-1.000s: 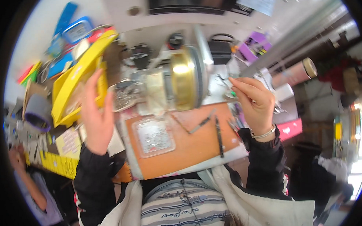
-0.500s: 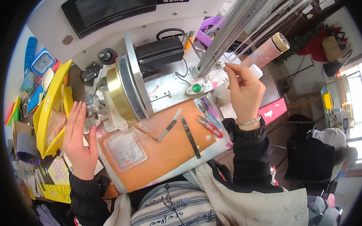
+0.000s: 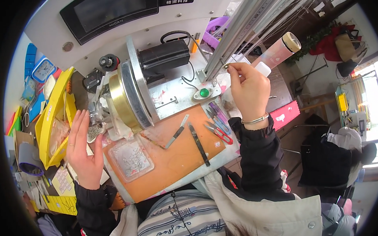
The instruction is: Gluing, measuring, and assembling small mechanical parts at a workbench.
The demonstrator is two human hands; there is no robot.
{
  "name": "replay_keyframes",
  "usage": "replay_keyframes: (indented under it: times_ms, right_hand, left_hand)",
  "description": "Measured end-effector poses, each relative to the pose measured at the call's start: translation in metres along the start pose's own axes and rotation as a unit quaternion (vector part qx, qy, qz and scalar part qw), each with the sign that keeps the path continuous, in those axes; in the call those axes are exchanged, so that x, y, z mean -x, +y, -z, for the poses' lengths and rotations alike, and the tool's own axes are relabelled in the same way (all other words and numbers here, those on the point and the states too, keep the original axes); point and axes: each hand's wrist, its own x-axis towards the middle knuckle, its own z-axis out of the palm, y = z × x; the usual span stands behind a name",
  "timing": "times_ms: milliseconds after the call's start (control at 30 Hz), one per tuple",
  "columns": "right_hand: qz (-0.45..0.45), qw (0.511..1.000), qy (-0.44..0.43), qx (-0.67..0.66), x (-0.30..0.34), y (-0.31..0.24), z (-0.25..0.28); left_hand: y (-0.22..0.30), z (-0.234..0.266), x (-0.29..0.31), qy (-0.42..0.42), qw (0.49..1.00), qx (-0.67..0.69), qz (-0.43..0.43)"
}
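Observation:
My right hand (image 3: 248, 89) is raised beside a slanted metal rail (image 3: 244, 24) and pinches a small ring-like part (image 3: 226, 66) between thumb and forefinger. My left hand (image 3: 82, 148) is flat and open, palm turned toward the machine, next to a small dish of metal bits (image 3: 93, 131) below the brass and steel wheel (image 3: 128, 99). A black motor (image 3: 164, 56) sits behind the wheel. On the orange mat (image 3: 178, 160) lie a clear tray of small parts (image 3: 130, 158), a craft knife (image 3: 176, 133), black tweezers (image 3: 199, 144) and red-handled scissors (image 3: 218, 133).
A yellow bin (image 3: 51, 118) stands at my left, with clutter and a blue clock (image 3: 41, 70) beyond it. A dark screen (image 3: 110, 12) tops the white machine housing. A green button (image 3: 204, 93) sits on the metal plate. Another person sits at far right (image 3: 344, 154).
The view has swung so the machine sits more upright and central. My right hand lifted higher toward the rail with the small part. My left hand stayed by the wheel.

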Motion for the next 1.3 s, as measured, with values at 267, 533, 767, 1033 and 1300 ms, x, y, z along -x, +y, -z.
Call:
replay_keyframes:
  times_ms: [267, 533, 767, 1033, 1300]
  right_hand:
    - [0.064, 0.985, -0.091, 0.133, 0.003, -0.007, 0.006]
    - [-0.006, 0.998, 0.013, -0.069, 0.049, -0.05, 0.031]
    - [-0.111, 0.722, -0.434, -0.528, 0.119, -0.151, 0.009]
    - [-0.39, 0.51, -0.262, -0.721, 0.093, -0.226, -0.076]
    - [-0.453, 0.485, -0.187, -0.725, 0.103, -0.223, -0.097]
  left_hand:
    - [0.0, -0.002, 0.002, -0.002, 1.0, 0.014, 0.002]
    - [0.003, -0.001, 0.003, 0.034, 0.998, 0.047, 0.026]
    - [-0.011, 0.003, 0.002, 0.023, 0.997, 0.078, 0.008]
    - [-0.052, 0.042, -0.027, -0.085, 0.889, 0.418, 0.169]
    - [-0.065, 0.033, -0.06, -0.178, 0.882, 0.419, 0.12]
